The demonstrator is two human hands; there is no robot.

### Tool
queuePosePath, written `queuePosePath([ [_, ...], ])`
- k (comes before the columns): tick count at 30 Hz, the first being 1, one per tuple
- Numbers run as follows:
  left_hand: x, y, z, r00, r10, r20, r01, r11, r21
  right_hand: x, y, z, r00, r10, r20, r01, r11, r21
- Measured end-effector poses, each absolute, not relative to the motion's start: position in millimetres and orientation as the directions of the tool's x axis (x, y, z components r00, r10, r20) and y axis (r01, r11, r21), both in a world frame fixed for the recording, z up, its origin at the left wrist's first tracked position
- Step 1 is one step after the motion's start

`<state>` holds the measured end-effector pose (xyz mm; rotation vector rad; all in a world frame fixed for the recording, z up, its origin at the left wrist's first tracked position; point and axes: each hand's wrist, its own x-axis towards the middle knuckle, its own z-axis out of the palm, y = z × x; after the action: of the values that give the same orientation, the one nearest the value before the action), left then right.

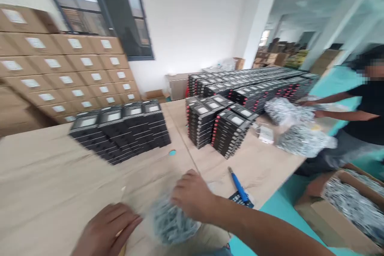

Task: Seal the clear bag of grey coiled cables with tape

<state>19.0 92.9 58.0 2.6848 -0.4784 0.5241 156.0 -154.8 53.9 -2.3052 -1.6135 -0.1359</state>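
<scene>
Warehouse room with white walls and a teal floor stretches away to more goods in the far background, upper right of the frame. Cartons with white labels rise in a wall at upper left, beneath a window. A long wooden table runs across the frame from lower left toward the middle. Rows of black boxes cover its far end, and two nearer groups of black stacks stand at left and centre. At right, a co-worker reaches both arms over the table edge toward two silver bags. An open carton full of silver parts sits on the floor at lower right. Near the table's edge, a blue-handled tool lies on a dark card. At bottom centre, a bag of silver parts rests on the table. The right hand has its fingers curled down over the bag, gripping it. The left hand lies just beside the bag at lower left, its fingers extended; whether they touch it, I cannot tell.
</scene>
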Motion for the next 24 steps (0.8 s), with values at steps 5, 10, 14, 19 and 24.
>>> queuePosePath([
  [5, 27.1, 64.7, 87.1, 0.931, -0.162, 0.327, -0.271, -0.907, 0.322, 155.5, -170.4, 56.8, 0.442, 0.861, 0.253, 0.811, -0.263, -0.523],
  [10, 28.3, 55.8, 74.0, 0.958, -0.084, 0.274, -0.194, -0.894, 0.403, 160.2, -174.9, 66.5, 0.482, 0.858, 0.179, 0.704, -0.257, -0.662],
  [14, 27.5, 61.7, 65.6, 0.955, -0.031, 0.294, -0.175, -0.862, 0.476, 167.2, -177.5, 70.8, 0.505, 0.852, 0.142, 0.687, -0.297, -0.663],
  [19, 24.4, 55.5, 79.6, 0.947, -0.044, 0.318, -0.184, -0.886, 0.426, 167.5, -180.4, 73.3, 0.539, 0.838, 0.087, 0.638, -0.338, -0.692],
  [24, 29.1, 34.1, 90.6, 0.937, -0.127, 0.324, -0.231, -0.924, 0.305, 162.8, -179.2, 71.9, 0.521, 0.842, 0.142, 0.645, -0.279, -0.711],
])
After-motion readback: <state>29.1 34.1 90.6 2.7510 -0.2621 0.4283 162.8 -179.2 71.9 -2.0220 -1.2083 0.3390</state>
